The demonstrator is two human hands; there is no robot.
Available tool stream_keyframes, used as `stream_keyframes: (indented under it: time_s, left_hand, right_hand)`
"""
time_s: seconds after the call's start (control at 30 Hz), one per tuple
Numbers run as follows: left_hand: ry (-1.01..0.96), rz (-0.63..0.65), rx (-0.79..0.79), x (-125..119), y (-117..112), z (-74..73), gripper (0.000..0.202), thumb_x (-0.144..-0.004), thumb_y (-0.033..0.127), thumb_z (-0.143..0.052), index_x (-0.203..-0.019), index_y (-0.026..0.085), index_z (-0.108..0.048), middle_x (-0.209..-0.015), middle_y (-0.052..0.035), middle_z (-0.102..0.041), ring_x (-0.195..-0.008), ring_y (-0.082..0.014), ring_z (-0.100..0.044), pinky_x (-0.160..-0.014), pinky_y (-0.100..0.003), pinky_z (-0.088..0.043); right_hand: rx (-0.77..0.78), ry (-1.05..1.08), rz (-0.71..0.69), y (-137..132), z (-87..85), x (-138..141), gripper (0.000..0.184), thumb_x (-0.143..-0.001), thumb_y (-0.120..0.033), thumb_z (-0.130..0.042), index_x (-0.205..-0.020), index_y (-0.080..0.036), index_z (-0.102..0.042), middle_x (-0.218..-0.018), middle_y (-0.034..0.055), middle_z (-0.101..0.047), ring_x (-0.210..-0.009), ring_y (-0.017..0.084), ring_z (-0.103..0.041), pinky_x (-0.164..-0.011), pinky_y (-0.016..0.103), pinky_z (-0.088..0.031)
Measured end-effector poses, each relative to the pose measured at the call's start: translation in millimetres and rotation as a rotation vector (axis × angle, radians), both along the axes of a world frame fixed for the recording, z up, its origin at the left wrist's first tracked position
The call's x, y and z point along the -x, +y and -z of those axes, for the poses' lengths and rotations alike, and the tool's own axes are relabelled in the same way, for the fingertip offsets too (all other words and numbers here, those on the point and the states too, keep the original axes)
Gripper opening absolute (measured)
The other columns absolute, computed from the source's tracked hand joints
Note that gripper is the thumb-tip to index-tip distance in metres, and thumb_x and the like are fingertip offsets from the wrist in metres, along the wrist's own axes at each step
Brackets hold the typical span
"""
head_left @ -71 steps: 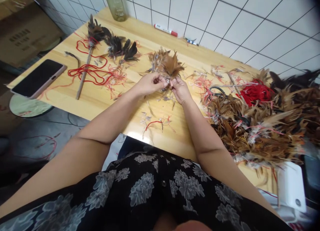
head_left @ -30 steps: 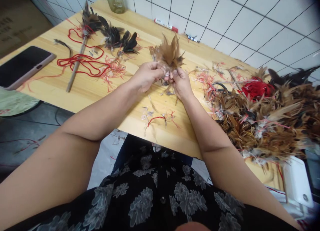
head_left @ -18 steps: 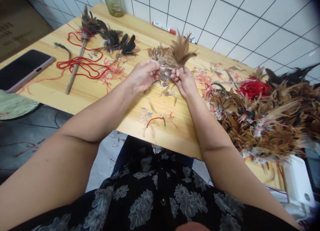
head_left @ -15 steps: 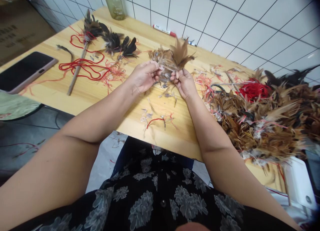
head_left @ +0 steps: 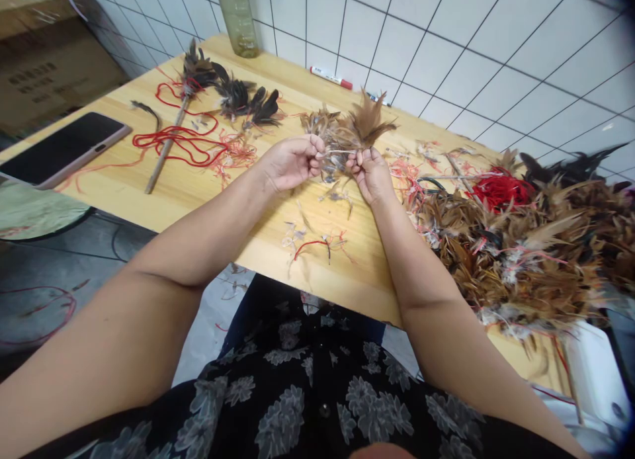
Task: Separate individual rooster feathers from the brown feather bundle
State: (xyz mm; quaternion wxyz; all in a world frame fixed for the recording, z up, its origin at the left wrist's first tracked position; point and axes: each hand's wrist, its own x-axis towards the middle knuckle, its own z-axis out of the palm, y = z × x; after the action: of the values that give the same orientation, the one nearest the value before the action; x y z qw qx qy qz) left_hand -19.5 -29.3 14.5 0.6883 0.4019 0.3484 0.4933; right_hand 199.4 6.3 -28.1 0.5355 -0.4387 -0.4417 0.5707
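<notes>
While pinching brown feathers [head_left: 370,123] low in right hand [head_left: 371,174], gripping pale strand [head_left: 341,152] with left hand [head_left: 290,166]; seemingly pulling it taut

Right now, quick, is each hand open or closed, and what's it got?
Left hand: closed, pinching a thin pale strand.
Right hand: closed, holding a bunch of brown feathers; the strand reaches it too.

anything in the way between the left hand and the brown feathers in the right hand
Nothing visible blocks the gap; only a thin pale strand spans it, from the left hand to the right hand, which pinches the brown feather bunch near its base. More feathers lie just beyond the strand.
</notes>
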Motion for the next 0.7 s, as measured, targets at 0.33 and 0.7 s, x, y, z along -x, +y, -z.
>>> stream_keyframes:
  time_s: [0.33,0.7]
  left_hand:
    - [0.894,-0.340,-0.384,24,21,20.0,0.020,-0.074,0.013,-0.080,-0.083,0.025,-0.067,-0.079,-0.0014,-0.064,-0.086,-0.0239,-0.066,-0.096,-0.042,-0.061]
    - [0.704,-0.179,-0.409,5,13,17.8,0.029,-0.085,0.015,-0.078,-0.114,0.021,-0.078,-0.117,-0.0065,-0.082,-0.109,-0.0251,-0.077,-0.107,-0.041,-0.063]
  right_hand:
    - [-0.028,0.001,0.072,3,-2.1,1,0.059,-0.113,-0.068,-0.081,-0.086,-0.027,-0.048,-0.097,-0.0008,-0.076,-0.085,0.012,-0.072,-0.070,0.022,-0.061]
    - [-0.033,0.011,0.018,-5,-16.5,9,0.062,-0.110,-0.070,-0.085,-0.086,-0.028,-0.046,-0.096,-0.0006,-0.074,-0.088,0.013,-0.072,-0.075,0.024,-0.063]
